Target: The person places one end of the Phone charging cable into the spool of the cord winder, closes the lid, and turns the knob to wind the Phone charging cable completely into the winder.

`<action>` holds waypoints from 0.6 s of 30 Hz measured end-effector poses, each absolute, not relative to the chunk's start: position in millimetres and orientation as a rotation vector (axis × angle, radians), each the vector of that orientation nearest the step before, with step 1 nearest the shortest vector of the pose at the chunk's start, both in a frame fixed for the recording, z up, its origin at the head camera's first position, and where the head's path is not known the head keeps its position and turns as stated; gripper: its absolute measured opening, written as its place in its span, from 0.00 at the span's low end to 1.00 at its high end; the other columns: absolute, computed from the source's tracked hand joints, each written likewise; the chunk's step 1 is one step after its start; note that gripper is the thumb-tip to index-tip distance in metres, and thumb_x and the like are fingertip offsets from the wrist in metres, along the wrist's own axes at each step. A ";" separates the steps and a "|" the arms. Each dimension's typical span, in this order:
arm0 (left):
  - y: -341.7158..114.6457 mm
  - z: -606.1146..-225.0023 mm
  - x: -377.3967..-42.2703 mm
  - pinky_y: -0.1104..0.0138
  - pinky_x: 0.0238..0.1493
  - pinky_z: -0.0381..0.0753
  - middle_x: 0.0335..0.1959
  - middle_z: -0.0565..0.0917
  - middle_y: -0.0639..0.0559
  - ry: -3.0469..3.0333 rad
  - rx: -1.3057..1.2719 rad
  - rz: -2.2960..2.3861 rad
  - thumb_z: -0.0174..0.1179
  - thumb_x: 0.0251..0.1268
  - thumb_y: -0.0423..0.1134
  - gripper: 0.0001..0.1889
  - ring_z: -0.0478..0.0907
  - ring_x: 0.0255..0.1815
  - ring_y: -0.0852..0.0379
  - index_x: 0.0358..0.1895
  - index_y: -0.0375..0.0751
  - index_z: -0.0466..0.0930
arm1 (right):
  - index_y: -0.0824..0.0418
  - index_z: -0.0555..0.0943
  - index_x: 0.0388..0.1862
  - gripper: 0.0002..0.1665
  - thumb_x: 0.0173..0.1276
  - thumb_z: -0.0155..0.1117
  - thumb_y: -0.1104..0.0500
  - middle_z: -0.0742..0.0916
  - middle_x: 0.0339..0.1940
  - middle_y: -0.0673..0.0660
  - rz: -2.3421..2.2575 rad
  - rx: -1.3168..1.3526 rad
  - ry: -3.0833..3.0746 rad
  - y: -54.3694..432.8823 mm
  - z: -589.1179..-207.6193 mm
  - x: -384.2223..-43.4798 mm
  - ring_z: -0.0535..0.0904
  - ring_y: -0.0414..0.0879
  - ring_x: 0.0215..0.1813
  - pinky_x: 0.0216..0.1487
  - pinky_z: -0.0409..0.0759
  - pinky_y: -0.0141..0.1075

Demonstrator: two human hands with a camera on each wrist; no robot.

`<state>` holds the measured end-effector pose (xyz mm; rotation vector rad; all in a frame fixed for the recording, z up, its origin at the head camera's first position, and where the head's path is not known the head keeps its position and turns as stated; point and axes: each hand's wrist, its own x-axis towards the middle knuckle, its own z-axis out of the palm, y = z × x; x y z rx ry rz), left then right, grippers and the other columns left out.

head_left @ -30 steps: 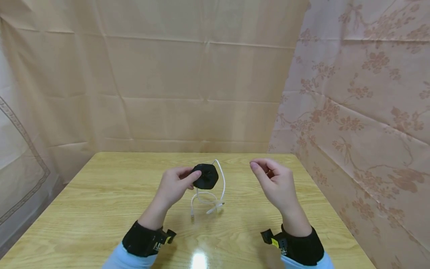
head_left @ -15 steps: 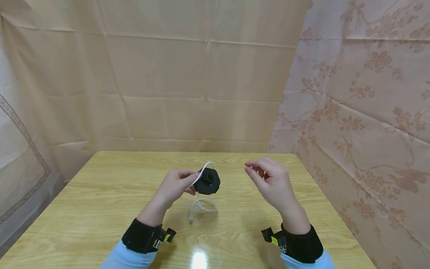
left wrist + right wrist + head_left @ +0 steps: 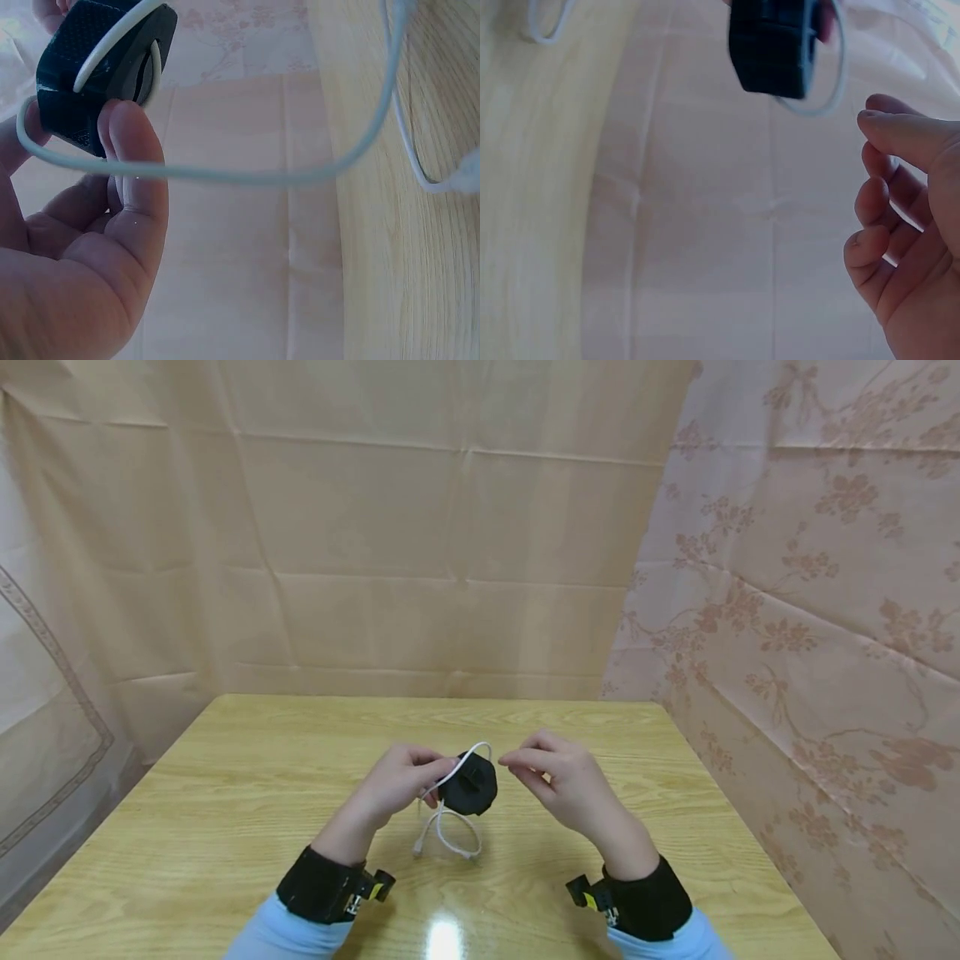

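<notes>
Currently, the left hand [image 3: 397, 783] pinches a black many-sided piece [image 3: 471, 789] between thumb and fingers, holding it above the worktop [image 3: 225, 802], about midway across. 1 white cable [image 3: 225, 177] loops over the piece's face, runs across the left hand's fingers and dangles below; at least 1 pale plug end [image 3: 417, 848] shows there. The right hand [image 3: 562, 779] grasps nothing: its fingers are loosely bent, thumb close to the index finger, tips just beside the piece's right edge.

Each wrist wears 1 black band, left band [image 3: 315, 887] and right band [image 3: 651, 897], both with a yellow patch. White marks [image 3: 353, 904] on the left one look like lettering, too small to read; the black piece shows no legible brand. Behind stand a plain beige curtain [image 3: 352, 543] and a floral cloth [image 3: 810, 568].
</notes>
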<state>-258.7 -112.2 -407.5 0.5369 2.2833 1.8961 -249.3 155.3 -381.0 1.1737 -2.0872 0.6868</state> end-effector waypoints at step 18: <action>-111.9 -406.7 -255.0 0.60 0.25 0.81 0.24 0.83 0.50 2.368 0.655 1.674 0.64 0.71 0.44 0.15 0.75 0.17 0.58 0.38 0.34 0.90 | 0.47 0.92 0.42 0.13 0.61 0.78 0.64 0.82 0.36 0.48 0.516 1.419 -2.094 131.2 -402.6 -248.0 0.75 0.36 0.29 0.30 0.72 0.23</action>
